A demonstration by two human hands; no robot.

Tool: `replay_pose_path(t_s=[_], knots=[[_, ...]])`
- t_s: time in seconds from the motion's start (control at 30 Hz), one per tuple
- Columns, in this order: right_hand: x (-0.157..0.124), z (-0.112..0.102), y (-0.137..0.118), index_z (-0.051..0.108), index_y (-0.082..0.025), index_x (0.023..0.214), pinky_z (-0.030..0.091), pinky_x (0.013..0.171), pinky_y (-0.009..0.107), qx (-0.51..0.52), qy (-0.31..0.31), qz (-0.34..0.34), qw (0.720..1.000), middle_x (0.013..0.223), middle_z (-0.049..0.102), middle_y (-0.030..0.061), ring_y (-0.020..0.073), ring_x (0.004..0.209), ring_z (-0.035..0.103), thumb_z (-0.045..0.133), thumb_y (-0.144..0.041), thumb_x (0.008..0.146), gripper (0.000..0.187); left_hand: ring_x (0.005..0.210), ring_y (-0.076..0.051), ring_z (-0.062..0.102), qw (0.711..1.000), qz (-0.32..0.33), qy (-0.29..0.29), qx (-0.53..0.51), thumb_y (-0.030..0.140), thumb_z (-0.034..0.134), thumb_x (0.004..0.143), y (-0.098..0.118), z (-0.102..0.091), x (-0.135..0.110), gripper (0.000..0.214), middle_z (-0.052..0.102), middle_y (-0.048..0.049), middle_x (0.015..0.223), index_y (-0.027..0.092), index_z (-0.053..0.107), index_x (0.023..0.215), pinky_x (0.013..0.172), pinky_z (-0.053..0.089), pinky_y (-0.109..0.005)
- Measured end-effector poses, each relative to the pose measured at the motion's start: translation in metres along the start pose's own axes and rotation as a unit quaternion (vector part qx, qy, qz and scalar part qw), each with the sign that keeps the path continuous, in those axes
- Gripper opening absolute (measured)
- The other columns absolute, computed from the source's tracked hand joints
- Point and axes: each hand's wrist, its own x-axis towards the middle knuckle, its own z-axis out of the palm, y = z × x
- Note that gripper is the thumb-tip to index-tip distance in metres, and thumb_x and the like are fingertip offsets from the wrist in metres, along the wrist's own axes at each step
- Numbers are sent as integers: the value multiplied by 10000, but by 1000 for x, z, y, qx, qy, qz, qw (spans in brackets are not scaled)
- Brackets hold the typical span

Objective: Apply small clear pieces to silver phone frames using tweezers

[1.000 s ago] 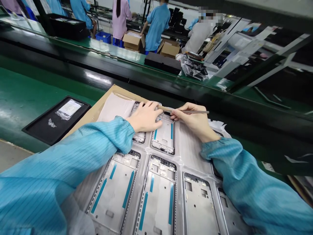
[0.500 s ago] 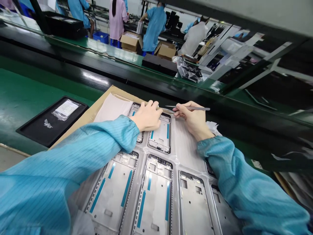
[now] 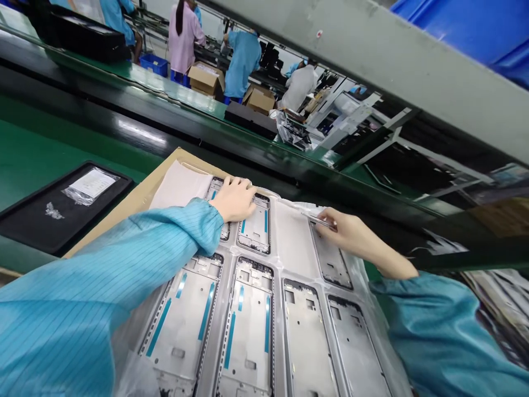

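Note:
My left hand (image 3: 235, 199) lies palm down over the upper ends of two metal phone frames, its fingertips at the top edge of one phone frame (image 3: 259, 223) with blue strips. My right hand (image 3: 349, 231) grips a pair of thin metal tweezers (image 3: 317, 220), its tips pointing left. The tweezers are over the upper end of a plain grey phone frame (image 3: 334, 262) in the right column. Between the hands, a white foam sheet (image 3: 294, 237) covers one slot. The plastic tray (image 3: 278, 271) holds several frames in two rows.
A cardboard sheet (image 3: 124, 212) lies under the tray. At left, a black tray (image 3: 28, 223) holds a bagged white label (image 3: 91, 184) and a small clear scrap. A dark conveyor channel (image 3: 157, 132) runs behind; a grey beam (image 3: 372, 66) crosses overhead. Several people work beyond.
My right hand has moved right and down with the tweezers, from beside my left hand to the grey frame at right. My left hand stays on the frames. The view has turned right.

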Motion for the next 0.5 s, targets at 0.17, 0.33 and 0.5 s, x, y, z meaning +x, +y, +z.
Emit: replay_pose_path(t_s=[0.17,0.33,0.5], knots=[[-1,9,24,607,-251,771,404,637,352,-62,-2,73,995,673,609,51,238,626,555,644,-528,782,280,1266,-378,577,1000,-1,5,4,274,438,972,0,0,-2,435,637,-188,1387,106,673,1298,1098,392,-543],[11,0,37,602,-229,681,408,632,346,-45,-3,128,991,716,646,89,243,677,567,703,-634,764,425,1295,-375,566,1000,-9,13,10,278,444,987,1,0,-7,440,626,-193,1415,97,660,1326,1113,384,-536],[5,-13,30,510,-217,630,255,446,269,67,-69,172,980,542,416,-2,109,471,334,711,-909,662,722,1286,-358,582,1000,-24,17,6,272,465,988,2,0,-8,417,646,-178,1404,107,677,1307,1107,399,-512]])
